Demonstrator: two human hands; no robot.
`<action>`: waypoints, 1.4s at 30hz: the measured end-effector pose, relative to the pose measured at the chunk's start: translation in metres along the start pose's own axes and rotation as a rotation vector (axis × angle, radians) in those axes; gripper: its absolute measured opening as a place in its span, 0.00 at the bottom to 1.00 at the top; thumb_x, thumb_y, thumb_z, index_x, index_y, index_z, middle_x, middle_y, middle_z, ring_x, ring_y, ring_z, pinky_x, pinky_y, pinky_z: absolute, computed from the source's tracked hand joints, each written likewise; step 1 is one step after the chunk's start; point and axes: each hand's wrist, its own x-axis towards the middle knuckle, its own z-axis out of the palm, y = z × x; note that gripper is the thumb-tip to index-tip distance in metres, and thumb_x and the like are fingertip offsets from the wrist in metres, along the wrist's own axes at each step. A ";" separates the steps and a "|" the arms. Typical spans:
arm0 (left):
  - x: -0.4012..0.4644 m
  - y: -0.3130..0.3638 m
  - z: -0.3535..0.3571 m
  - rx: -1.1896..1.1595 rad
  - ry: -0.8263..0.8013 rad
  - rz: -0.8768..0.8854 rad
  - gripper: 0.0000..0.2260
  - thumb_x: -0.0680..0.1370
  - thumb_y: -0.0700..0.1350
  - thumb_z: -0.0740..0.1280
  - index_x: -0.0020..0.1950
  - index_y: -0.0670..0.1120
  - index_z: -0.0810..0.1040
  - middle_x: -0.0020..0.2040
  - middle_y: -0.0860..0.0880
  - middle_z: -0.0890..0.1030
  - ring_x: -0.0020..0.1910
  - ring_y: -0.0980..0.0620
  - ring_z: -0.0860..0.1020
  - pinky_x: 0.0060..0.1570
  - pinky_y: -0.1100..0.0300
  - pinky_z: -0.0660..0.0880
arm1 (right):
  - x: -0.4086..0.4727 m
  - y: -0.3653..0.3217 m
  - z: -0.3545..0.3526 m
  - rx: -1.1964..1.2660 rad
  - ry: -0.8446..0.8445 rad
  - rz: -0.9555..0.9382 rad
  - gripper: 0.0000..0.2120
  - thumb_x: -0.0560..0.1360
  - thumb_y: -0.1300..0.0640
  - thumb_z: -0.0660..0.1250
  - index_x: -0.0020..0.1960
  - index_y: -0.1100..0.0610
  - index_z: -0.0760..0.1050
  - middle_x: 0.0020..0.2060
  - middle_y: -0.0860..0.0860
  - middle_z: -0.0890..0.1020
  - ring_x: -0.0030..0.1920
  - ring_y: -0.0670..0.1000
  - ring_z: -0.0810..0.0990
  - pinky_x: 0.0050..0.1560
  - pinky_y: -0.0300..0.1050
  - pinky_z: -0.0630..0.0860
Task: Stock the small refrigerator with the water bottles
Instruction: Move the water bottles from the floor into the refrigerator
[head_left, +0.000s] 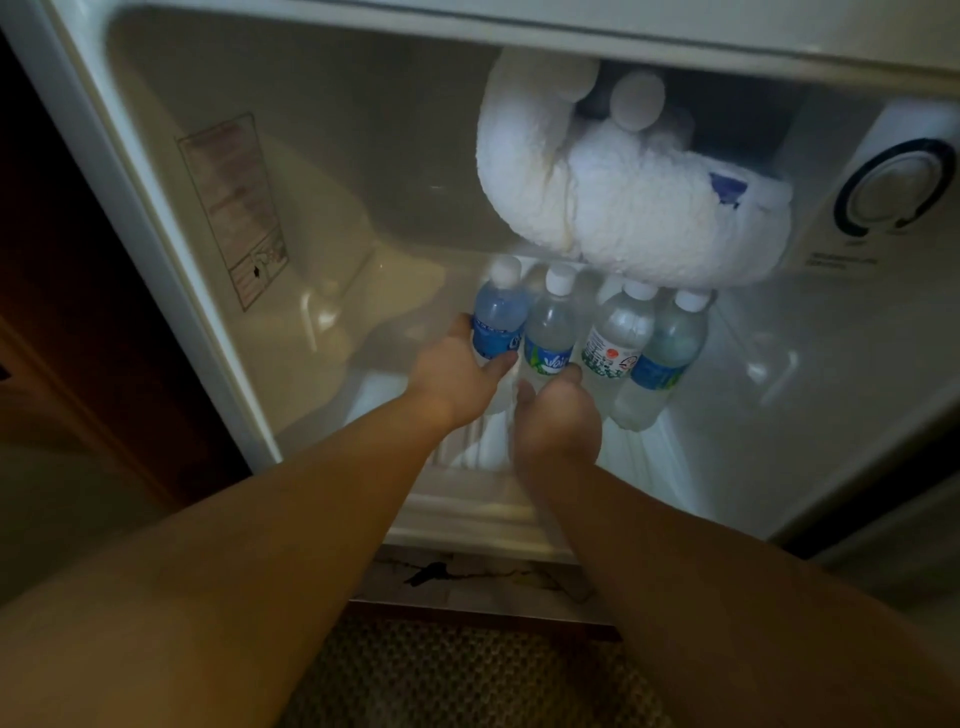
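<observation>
Inside the small refrigerator (363, 171) four water bottles are seen, standing upright in a row on its floor, under a thick lump of frost (613, 208) that hangs at 12 o'clock from them. The row is placed in the middle of the view. From 9 o'clock to 3 o'clock it is made of a blue-label bottle (500, 317), a green-and-blue-label bottle (551, 332), a white-label bottle (618, 338) and a second blue-label bottle (670, 353). The bottles are set just beside each other, and the last one is leaned a little towards 1 o'clock. All have white caps.

The left hand (457, 374) is reached into the refrigerator and is closed round the lower part of the blue-label bottle, with the thumb laid across the front below the label. The right hand (556, 410) is held at 6 o'clock from the green-and-blue-label bottle, its fingers curled; the fingertips are touching the bottom of this bottle, but it cannot be told if the bottle is truly gripped.

At 3 o'clock on the inner wall a round thermostat dial (896, 189) is mounted. At 9 o'clock a sticker (234, 208) with unreadable print is fixed on the left wall. At 6 o'clock, outside the refrigerator, a patterned carpet (467, 675) is visible between the forearms.
</observation>
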 end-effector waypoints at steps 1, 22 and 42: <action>-0.001 0.001 0.001 -0.013 0.001 0.003 0.27 0.81 0.55 0.70 0.75 0.45 0.68 0.66 0.43 0.81 0.62 0.40 0.81 0.55 0.55 0.75 | -0.001 0.000 -0.001 -0.008 0.002 -0.009 0.22 0.83 0.47 0.65 0.68 0.61 0.67 0.55 0.58 0.82 0.55 0.60 0.83 0.44 0.47 0.70; -0.014 0.008 -0.002 -0.029 0.061 0.007 0.30 0.79 0.55 0.73 0.77 0.50 0.65 0.64 0.44 0.82 0.62 0.42 0.81 0.51 0.57 0.73 | -0.027 0.007 -0.005 0.185 0.019 -0.034 0.17 0.79 0.57 0.68 0.62 0.57 0.65 0.47 0.52 0.79 0.47 0.56 0.81 0.43 0.46 0.73; -0.095 -0.013 -0.066 0.091 0.024 0.174 0.25 0.81 0.54 0.70 0.77 0.52 0.69 0.64 0.47 0.81 0.59 0.49 0.81 0.61 0.53 0.79 | -0.089 -0.013 0.009 -0.066 -0.250 -0.847 0.12 0.76 0.49 0.63 0.51 0.56 0.78 0.40 0.53 0.83 0.39 0.54 0.83 0.35 0.47 0.78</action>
